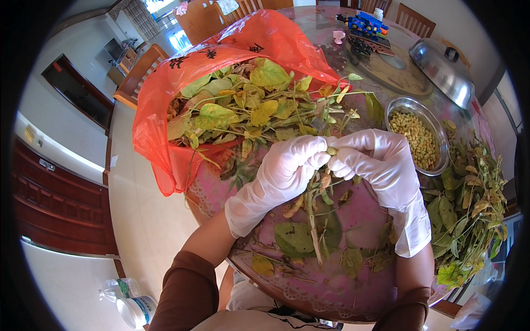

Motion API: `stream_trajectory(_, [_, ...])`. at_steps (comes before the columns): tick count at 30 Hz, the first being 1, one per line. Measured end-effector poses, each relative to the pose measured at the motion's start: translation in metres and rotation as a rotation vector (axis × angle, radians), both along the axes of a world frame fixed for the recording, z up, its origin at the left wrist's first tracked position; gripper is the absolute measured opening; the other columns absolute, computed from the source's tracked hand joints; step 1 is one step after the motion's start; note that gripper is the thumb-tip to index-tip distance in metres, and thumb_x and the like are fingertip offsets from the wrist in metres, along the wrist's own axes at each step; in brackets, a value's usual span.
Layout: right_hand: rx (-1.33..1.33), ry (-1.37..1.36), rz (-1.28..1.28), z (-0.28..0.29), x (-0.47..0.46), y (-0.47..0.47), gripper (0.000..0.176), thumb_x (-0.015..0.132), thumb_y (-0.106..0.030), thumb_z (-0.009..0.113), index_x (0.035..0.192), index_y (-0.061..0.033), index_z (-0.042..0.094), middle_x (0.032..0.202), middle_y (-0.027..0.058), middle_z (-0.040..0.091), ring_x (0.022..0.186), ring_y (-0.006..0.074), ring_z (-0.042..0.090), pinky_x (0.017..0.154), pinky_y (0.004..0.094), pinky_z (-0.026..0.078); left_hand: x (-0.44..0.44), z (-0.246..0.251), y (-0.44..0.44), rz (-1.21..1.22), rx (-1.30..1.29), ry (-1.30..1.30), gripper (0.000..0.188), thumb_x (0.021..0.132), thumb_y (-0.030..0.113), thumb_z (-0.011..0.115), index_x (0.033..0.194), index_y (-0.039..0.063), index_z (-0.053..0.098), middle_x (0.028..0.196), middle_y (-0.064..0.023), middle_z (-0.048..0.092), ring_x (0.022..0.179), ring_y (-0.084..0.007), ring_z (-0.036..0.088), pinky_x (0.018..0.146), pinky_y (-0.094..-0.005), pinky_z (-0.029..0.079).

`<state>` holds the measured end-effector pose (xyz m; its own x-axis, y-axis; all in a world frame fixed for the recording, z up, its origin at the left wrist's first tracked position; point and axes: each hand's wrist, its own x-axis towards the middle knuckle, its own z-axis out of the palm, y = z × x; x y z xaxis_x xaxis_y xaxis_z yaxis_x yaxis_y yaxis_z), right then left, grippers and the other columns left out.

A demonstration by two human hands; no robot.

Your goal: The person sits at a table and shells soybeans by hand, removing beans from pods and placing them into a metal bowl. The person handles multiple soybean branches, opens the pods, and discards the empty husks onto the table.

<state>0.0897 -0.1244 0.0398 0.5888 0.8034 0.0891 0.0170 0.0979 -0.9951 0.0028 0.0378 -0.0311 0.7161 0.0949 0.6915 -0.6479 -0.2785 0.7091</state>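
Both hands wear white gloves and meet over the table. My left hand [290, 163] and my right hand [374, 159] pinch a small green bean pod [331, 151] between their fingertips. Below them a bean plant stalk [312, 225] with pods and leaves lies on the table, its upper part partly hidden by the gloves. Beside my right hand stands a steel bowl [446, 155] of shelled yellow-green beans [414, 138]. Ahead of my left hand, a red plastic bag [153, 120] lies open, full of leafy bean plants [248, 107].
More bean plants [463, 207] are heaped at the table's right edge. A domed steel lid [445, 70] leans behind the bowl. Farther back, a blue toy vehicle [366, 24] sits near a pink object [338, 37]. A white bucket [134, 312] and plastic bottle [124, 288] stand on the floor.
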Motion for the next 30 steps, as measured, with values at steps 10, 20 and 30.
stream_trajectory(10, [-0.017,-0.108,-0.031,0.003,-0.001,0.000,0.010,0.082,-0.002,0.065,0.089,0.0049,0.067,0.079,0.0066,0.065,0.071,0.0097,0.060,0.065,0.0238,0.048,0.001,0.008,-0.005,-0.121,-0.206,0.046,0.015,0.090,-0.006,0.047,0.101,-0.003,0.055,0.089,-0.0100,0.061,0.080,-0.0162,0.058,0.072,-0.0278,0.048])
stream_trajectory(20, [0.026,-0.607,-0.154,-0.007,-0.004,0.002,0.013,0.076,0.001,0.068,0.089,-0.0017,0.069,0.076,0.0088,0.064,0.067,0.0169,0.061,0.063,0.0269,0.047,0.001,0.002,0.004,0.316,0.418,-0.189,0.035,0.089,0.000,0.053,0.123,0.006,0.048,0.079,-0.0097,0.061,0.056,-0.0208,0.056,0.053,-0.0283,0.046])
stream_trajectory(30, [0.027,-0.785,-0.202,-0.005,-0.011,0.002,0.011,0.073,0.000,0.070,0.083,-0.0024,0.066,0.072,0.0089,0.063,0.059,0.0177,0.061,0.055,0.0272,0.048,0.003,0.008,0.001,0.356,0.563,-0.283,0.055,0.086,0.006,0.058,0.134,0.011,0.032,0.083,-0.0098,0.064,0.058,-0.0300,0.060,0.046,-0.0355,0.048])
